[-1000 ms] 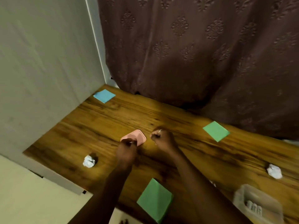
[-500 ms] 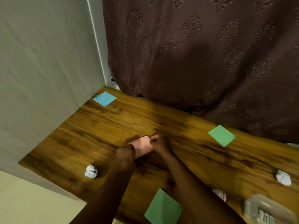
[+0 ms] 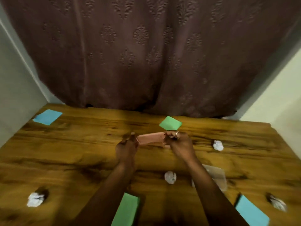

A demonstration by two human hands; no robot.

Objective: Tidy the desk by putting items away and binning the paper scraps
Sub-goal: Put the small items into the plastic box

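Where the desk (image 3: 81,160) lies nearest, a near green note (image 3: 126,209) and a near blue note (image 3: 251,212) lie flat among crumpled paper scraps (image 3: 170,176), with a clear box (image 3: 217,176) beside the right forearm. Farther in, the right hand (image 3: 180,144) grips the right end of a pink pad (image 3: 150,138) over the desk's middle, while the left hand (image 3: 126,148) meets its left end, too blurred to tell whether it grasps. Beyond lie a far green note (image 3: 170,123) and a far blue note (image 3: 47,116).

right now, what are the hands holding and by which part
The right hand pinches the pink pad by its right end; the left hand is at its left end, but blur hides whether it grips.
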